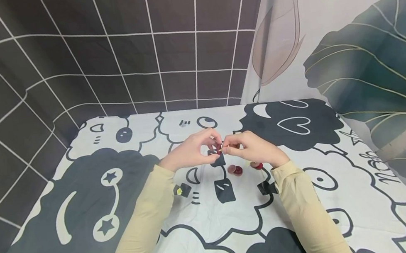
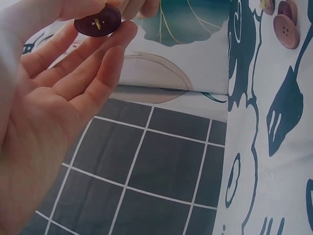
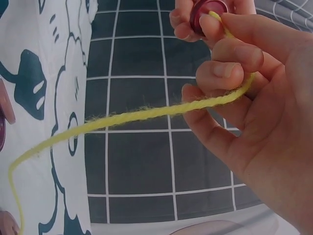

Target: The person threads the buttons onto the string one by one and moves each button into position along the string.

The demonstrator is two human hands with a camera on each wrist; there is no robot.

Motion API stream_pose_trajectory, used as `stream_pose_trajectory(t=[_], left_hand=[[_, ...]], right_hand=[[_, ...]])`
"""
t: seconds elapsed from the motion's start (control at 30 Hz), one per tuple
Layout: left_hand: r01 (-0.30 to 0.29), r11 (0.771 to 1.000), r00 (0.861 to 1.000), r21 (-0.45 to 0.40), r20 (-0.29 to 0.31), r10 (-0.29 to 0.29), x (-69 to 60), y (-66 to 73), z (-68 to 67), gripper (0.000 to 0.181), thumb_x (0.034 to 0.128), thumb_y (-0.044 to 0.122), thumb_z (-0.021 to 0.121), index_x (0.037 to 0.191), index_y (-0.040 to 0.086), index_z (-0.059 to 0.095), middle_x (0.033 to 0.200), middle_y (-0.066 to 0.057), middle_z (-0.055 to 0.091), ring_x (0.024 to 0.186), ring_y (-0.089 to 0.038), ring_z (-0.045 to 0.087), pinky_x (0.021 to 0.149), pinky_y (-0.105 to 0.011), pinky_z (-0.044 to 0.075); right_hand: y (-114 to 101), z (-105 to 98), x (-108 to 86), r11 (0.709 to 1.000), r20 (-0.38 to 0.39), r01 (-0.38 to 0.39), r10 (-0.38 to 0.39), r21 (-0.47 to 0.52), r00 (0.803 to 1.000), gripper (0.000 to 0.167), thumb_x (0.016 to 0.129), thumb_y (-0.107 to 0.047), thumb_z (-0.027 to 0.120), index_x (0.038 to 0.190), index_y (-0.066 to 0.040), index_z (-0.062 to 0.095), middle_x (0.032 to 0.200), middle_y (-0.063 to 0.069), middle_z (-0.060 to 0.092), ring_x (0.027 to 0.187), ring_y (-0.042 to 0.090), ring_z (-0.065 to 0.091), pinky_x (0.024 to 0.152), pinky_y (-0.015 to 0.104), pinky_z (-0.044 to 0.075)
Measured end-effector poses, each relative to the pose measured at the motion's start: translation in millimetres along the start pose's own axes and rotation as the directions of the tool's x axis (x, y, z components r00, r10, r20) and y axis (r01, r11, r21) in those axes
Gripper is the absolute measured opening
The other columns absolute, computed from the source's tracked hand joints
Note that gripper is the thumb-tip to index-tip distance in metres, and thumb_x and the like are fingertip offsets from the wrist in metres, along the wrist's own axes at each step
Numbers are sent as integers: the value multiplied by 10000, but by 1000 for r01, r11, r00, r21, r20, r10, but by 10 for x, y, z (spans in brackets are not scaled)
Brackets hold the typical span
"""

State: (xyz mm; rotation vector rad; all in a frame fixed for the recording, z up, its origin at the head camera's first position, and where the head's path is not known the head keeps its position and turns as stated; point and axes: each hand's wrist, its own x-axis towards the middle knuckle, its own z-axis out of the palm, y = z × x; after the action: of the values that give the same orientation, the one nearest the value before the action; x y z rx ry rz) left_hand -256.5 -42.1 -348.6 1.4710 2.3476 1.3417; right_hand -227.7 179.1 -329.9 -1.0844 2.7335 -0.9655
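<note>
Right wrist view: your right hand point(image 3: 269, 127) pinches fuzzy yellow yarn point(image 3: 146, 114) at the dark-red, round, plastic-looking button point(image 2: 108, 20), which is up between your hands, above the white cloth with black cartoon print point(image 1: 236, 218). Your left hand point(image 2: 63, 103) grips the button's rim. Risks: yarn could slip back out of the hole if your fingertips lose it; frayed fibres might snag; a loose left pinch could drop the disc. Button's round, no long axis, broad face toward your right hand. Yarn's long axis runs leftward, slightly down, then bends steeply downward.
</note>
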Motion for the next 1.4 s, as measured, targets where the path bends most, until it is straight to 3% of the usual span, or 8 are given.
stream_pose_trajectory(t=[0.2,0.3,0.4,0.67,0.9,1.1,1.27,1.4], left_hand=[[16,1000,1000,-6,-19,-16,7,25,1,270,818,10,675,1020,60,502,1033,-68,611,952,-164,676,803,-395,533],[-14,1000,999,13,-35,15,2,5,1,223,821,22,687,968,71,526,1006,-52,613,930,-151,654,777,-406,531],[-58,997,997,44,-47,60,2,-20,2,164,833,46,702,913,87,566,974,-30,620,908,-125,601,751,-331,522],[-76,992,991,100,-107,86,9,-47,-2,96,837,103,745,872,107,656,965,-12,629,870,-182,572,735,-229,486],[-63,993,991,102,-112,75,3,-30,-8,55,847,82,728,876,92,682,978,-30,640,844,-188,573,755,-218,488],[-53,993,992,109,-109,65,10,-36,-5,40,864,73,706,879,98,679,974,-26,640,871,-234,589,774,-228,487],[-41,992,993,120,-104,54,4,-30,-13,31,882,105,693,891,79,678,981,-21,647,899,-129,575,824,-240,501],[-33,991,993,126,-104,46,-9,-20,-28,35,888,102,685,873,78,663,985,-32,650,912,-128,573,840,-277,506]], right_hand=[[-2,12,6,1000,-7,11,-11,6,1000,67,946,-175,614,898,-150,654,740,-64,607,698,61,508,647,215,430],[6,17,4,1000,-9,29,-29,11,1000,56,950,-168,607,918,-152,651,750,-56,615,711,57,516,667,223,445],[24,20,4,999,-9,41,-41,21,999,69,963,-138,573,934,-143,636,716,-61,576,677,49,500,642,227,440],[16,-3,5,993,26,-68,66,99,998,182,1031,-172,436,957,-138,599,615,-63,432,539,83,435,584,245,389],[30,-14,16,994,22,-56,55,92,998,149,1010,-195,494,971,-122,618,621,-55,451,541,91,451,526,234,372],[51,-7,22,998,-46,-42,44,53,998,109,976,-187,560,948,-149,657,698,-55,570,630,108,514,589,250,440],[54,-5,25,998,-121,-54,58,36,991,107,950,-182,597,932,-164,701,761,-51,650,698,117,550,667,260,465],[77,1,31,999,-144,-42,44,16,989,97,938,-178,617,916,-157,709,748,-57,648,696,94,549,675,229,464]])
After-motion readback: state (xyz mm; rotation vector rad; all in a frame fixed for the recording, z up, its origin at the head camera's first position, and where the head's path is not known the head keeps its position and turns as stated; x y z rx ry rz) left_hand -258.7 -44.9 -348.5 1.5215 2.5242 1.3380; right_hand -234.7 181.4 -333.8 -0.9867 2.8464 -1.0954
